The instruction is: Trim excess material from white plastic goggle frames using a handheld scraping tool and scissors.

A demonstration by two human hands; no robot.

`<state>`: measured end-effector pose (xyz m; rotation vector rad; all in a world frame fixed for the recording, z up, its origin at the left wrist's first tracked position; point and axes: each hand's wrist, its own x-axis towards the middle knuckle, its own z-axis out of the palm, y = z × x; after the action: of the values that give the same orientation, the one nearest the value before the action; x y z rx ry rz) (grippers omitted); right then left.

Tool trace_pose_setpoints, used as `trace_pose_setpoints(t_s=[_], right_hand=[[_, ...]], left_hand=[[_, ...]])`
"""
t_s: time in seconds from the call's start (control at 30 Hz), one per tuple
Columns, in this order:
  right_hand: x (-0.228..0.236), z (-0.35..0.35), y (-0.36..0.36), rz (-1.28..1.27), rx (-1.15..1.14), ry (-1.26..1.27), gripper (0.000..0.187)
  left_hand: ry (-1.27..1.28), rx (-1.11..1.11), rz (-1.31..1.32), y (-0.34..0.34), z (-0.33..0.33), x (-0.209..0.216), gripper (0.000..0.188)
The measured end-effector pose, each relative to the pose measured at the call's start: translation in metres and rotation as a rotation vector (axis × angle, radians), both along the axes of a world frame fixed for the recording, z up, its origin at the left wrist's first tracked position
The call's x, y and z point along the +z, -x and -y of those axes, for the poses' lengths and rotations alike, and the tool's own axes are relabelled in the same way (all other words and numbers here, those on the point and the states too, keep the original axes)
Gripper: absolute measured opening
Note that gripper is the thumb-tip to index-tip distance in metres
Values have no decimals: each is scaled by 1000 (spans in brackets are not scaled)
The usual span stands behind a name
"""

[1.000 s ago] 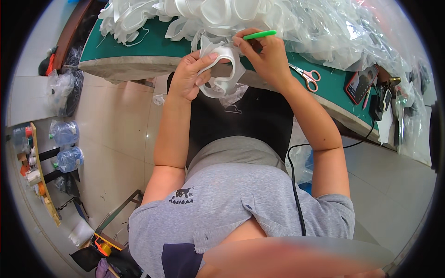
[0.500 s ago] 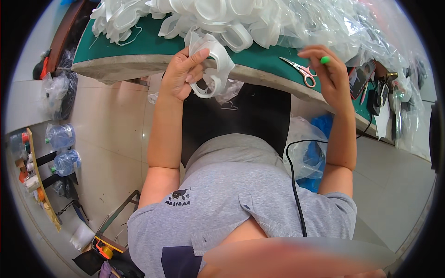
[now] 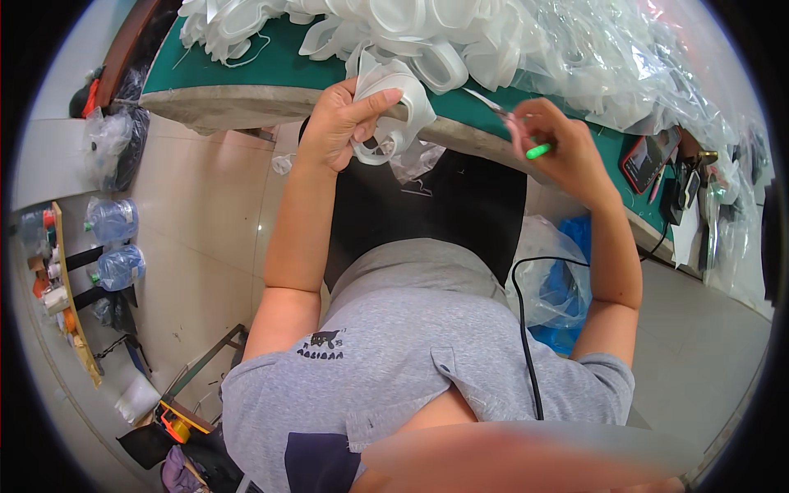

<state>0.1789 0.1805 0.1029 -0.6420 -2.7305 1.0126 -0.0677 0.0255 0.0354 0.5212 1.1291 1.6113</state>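
Left hand [image 3: 342, 130]: white piece [image 3: 417, 105] is pinched by table's [image 3: 263, 76] front edge.
Right hand [image 3: 569, 149]: scissors [image 3: 489, 102], green tool [image 3: 538, 151] are held near table's edge.
White pile [image 3: 403, 20]: heaped on table.

The scissors [image 3: 485, 99], earlier lying loose on the desk [image 3: 271, 74], are now in the right hand [image 3: 567, 148], farther left, nearer the white piece [image 3: 417, 105]

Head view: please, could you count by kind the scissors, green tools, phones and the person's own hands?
Hands: 2, left hand and right hand
Scissors: 1 pair
Green tool: 1, in the right hand
Phone: 1
Total: 5
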Motion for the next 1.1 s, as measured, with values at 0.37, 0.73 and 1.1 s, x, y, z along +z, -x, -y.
trace_pose_setpoints(t_s=[0.37, 0.73, 1.1], right_hand=[[-18, 6, 48, -30, 58, 217, 24], [-24, 5, 48, -53, 37, 244, 26], [-25, 4, 51, -41, 33, 281, 23]], left_hand=[[-33, -48, 37, 4, 2, 5, 25], [-19, -48, 17, 1, 0, 5, 24], [-13, -49, 2, 2, -1, 4, 25]])
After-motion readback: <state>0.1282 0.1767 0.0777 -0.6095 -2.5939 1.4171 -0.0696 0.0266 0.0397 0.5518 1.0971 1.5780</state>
